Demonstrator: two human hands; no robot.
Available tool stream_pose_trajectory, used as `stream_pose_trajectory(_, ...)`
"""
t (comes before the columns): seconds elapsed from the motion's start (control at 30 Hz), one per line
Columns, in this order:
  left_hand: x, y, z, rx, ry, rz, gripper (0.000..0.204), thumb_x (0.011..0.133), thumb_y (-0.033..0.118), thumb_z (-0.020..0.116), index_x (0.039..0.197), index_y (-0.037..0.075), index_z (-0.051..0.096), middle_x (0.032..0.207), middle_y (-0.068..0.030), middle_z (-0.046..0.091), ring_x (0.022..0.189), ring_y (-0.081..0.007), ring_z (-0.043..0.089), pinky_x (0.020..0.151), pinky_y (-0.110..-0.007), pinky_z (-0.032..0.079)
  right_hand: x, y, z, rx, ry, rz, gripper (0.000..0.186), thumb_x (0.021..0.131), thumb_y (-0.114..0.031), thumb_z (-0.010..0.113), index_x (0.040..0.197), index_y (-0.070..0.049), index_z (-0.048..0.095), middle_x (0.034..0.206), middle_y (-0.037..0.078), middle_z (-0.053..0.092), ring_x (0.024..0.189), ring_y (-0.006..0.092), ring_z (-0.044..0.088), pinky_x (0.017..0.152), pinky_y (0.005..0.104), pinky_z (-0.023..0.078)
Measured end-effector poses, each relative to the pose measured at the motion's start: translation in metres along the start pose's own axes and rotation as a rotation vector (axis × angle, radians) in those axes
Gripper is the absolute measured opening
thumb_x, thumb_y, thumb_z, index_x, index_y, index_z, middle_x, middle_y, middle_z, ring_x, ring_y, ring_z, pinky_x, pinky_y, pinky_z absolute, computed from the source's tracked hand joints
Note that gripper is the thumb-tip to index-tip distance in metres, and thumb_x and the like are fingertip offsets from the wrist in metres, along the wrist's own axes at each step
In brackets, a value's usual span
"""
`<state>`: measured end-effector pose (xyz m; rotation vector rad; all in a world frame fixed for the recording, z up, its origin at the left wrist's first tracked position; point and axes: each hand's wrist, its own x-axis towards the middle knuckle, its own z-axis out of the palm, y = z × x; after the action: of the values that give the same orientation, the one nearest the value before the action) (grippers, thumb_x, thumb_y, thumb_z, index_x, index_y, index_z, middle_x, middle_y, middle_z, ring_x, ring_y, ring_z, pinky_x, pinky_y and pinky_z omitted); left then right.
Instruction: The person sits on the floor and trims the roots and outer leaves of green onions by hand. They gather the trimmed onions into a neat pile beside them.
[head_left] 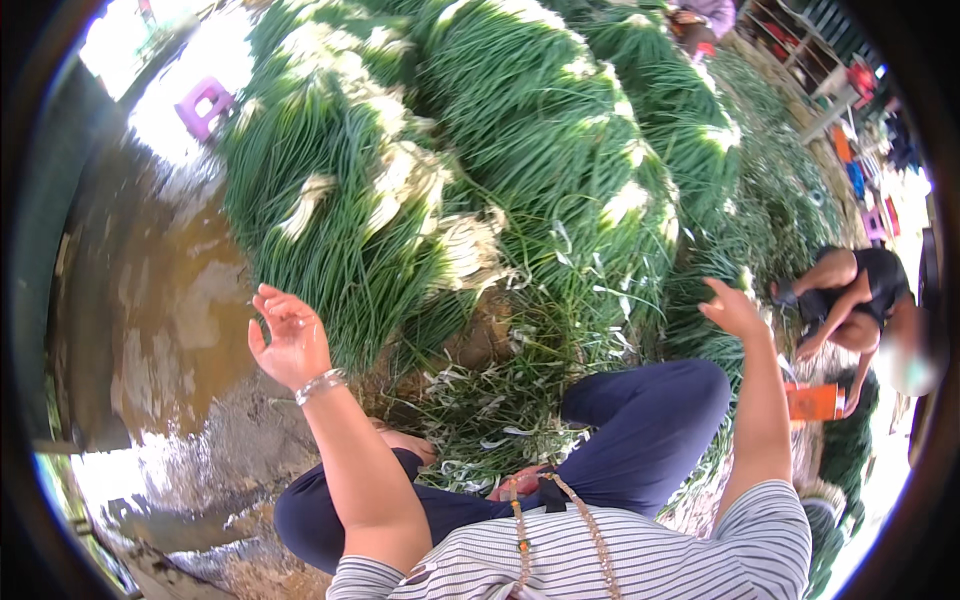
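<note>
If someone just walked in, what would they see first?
Probably the big rows of long green stalks with white ends, filling the top middle. Then the bare left hand with its silver bracelet, left of centre, and the bare right hand, right of centre. A purple plastic stool stands out, upper left.

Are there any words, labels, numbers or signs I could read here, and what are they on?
No text can be read anywhere in this picture.
Orange item by the other person: any print is too small and blurred to read.
Green bunches: no label that I can make out.
Striped shirt: no lettering that I can make out.
</note>
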<state>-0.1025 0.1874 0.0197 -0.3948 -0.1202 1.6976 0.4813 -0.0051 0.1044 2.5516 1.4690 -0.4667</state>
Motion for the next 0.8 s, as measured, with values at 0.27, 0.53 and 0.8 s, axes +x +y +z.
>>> stream_pose_trajectory(0.27, 0.055, 0.034, 0.009, 0.654, 0.166, -0.084, 0.017, 0.089, 0.015, 0.056, 0.098, 0.002, 0.061, 0.091, -0.0105, 0.063, 0.072, -0.0167, 0.056, 0.06, -0.027, 0.048, 0.183, -0.258, 0.187, -0.034, -0.3, -0.725, 0.041, 0.09, -0.023, 0.053, 0.128, -0.01, 0.052, 0.134, 0.011, 0.048, 0.126, 0.0315, 0.041, 0.104, 0.0411, 0.037)
stream_pose_trajectory(0.53, -0.045, 0.037, 0.011, 1.055, 0.294, 0.053, 0.009, 0.091, 0.015, 0.052, 0.09, 0.006, 0.053, 0.086, -0.0064, 0.06, 0.063, -0.0107, 0.047, 0.052, -0.024, 0.041, 0.192, -0.324, 0.275, -0.241, -0.326, -0.417, 0.052, 0.083, -0.007, 0.06, 0.133, -0.015, 0.045, 0.136, 0.013, 0.036, 0.125, 0.036, 0.037, 0.101, 0.0504, 0.035)
stream_pose_trajectory(0.8, -0.109, -0.005, 0.001, 1.334, 0.339, -0.053, 0.005, 0.092, 0.014, 0.05, 0.094, 0.01, 0.051, 0.086, -0.0025, 0.057, 0.064, -0.0101, 0.045, 0.053, -0.021, 0.038, 0.14, -0.283, 0.244, -0.312, -0.645, -0.785, 0.046, 0.078, -0.015, 0.061, 0.123, -0.009, 0.053, 0.097, 0.016, 0.066, 0.088, 0.028, 0.065, 0.073, 0.041, 0.053)
